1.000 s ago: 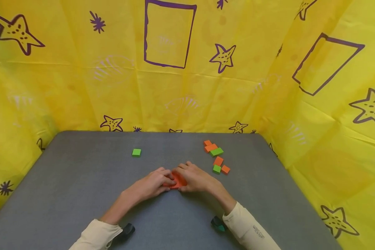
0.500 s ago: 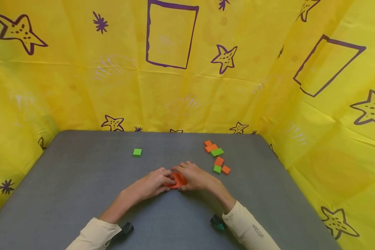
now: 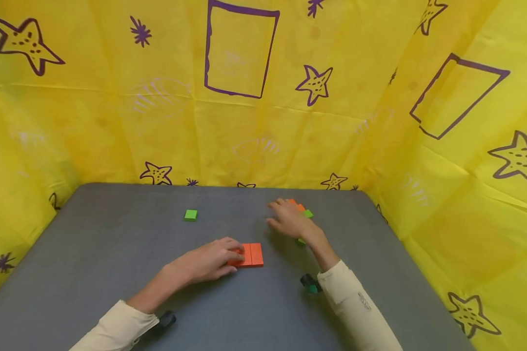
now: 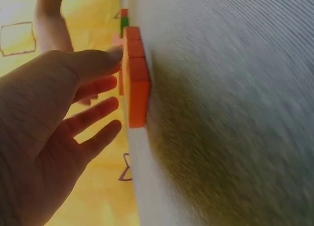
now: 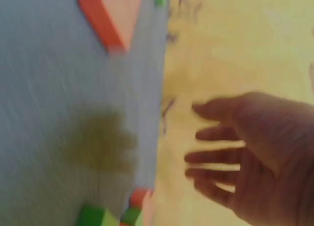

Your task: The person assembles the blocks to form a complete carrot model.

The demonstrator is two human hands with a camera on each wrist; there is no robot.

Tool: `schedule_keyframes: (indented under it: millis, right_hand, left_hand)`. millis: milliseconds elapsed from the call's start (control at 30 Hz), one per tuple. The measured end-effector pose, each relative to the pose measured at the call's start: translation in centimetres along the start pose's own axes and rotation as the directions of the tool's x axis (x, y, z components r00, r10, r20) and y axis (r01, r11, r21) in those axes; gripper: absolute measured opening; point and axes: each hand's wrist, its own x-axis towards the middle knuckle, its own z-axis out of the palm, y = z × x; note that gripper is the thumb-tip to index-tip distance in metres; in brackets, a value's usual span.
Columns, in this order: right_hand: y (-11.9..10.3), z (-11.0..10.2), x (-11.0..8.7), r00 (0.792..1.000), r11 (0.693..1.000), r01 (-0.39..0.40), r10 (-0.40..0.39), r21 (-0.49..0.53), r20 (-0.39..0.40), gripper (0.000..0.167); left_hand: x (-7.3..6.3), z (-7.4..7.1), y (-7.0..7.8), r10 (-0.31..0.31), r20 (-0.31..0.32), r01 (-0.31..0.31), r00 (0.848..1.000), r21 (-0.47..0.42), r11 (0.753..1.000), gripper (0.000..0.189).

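Flat orange blocks lie side by side, touching, at the middle of the table. My left hand hovers over their left end, hiding part of them. In the left wrist view its thumb and relaxed fingers are close to the blocks; whether they touch is unclear. My right hand is over the table by the loose blocks at the back right and holds nothing. The right wrist view shows its fingers extended and apart. Behind it show an orange block and a green block; the rest is partly hidden.
A single green block sits at the back left of the grey table. Yellow patterned cloth rises along the table's back and sides. A dark device is strapped at the right wrist.
My right hand has left the orange blocks and moved away and to the right, over the loose blocks. My left hand has stayed near the row, its fingers slightly lifted.
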Motion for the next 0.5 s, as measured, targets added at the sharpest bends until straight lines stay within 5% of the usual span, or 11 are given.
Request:
schedule_keyframes:
  millis: [133, 200, 333, 500]
  right_hand:
    - [3.1, 0.1, 1.9, 0.983, 0.977, -0.185, 0.185, -0.111, -0.007, 0.035]
    - [4.1, 0.5, 2.4, 0.977, 0.969, -0.208, 0.213, -0.133, 0.026, 0.030]
    - [4.5, 1.2, 3.1, 0.993, 0.994, -0.096, 0.099, -0.048, 0.068, 0.031]
    - [4.0, 1.2, 3.5, 0.999, 0.999, 0.040, -0.040, 0.018, 0.005, 0.036]
  left_hand:
    - [-0.8, -0.1, -0.2, -0.014, 0.043, 0.015, 0.999, -0.019, 1.000, 0.031]
    - [-1.0, 0.0, -0.3, -0.008, 0.045, 0.009, 0.999, -0.023, 1.000, 0.031]
    - [-1.1, 0.1, -0.4, 0.003, 0.043, -0.002, 0.999, -0.024, 1.000, 0.032]
    - [-1.0, 0.3, -0.3, 0.010, 0.042, -0.010, 0.999, -0.016, 1.000, 0.034]
